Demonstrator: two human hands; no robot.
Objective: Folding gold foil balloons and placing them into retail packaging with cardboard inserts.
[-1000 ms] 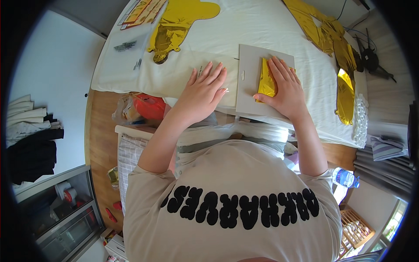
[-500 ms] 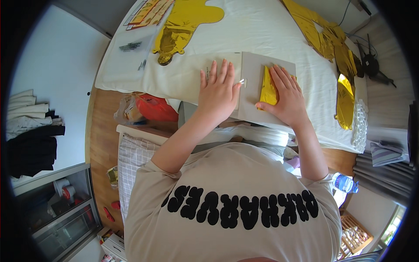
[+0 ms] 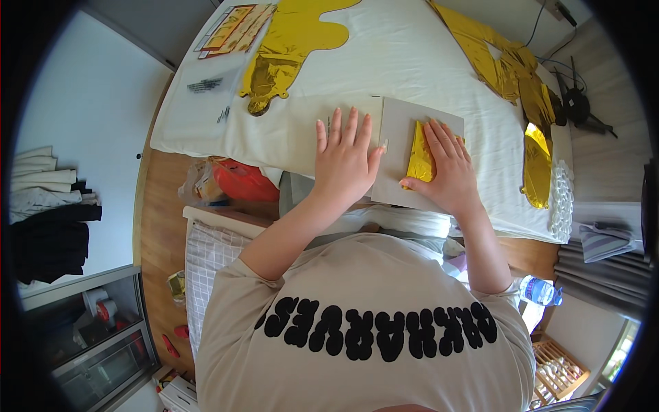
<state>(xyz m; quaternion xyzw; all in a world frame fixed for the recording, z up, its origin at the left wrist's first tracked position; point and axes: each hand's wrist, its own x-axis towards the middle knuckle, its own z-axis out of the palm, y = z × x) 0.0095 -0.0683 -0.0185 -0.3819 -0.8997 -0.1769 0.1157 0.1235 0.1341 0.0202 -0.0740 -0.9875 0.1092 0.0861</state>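
My right hand lies flat on a folded piece of gold foil, fingers stretched out, covering much of it. Beneath the foil is a grey board at the near edge of the white-covered table. My left hand is spread open, palm down, over a pale, thin sheet left of the board. Whether it presses on the sheet cannot be made out. By the left thumb, a small whitish tab shows on the board's left side.
A flat gold foil balloon lies at the far left of the white-covered table. More gold foil stretches along the right, with bubble wrap near the corner. Printed packets and dark thin sticks lie at the left.
The view has shifted slightly, so the table sits a little lower. My right hand stays flat on the foil; my left hand stays spread beside the board.
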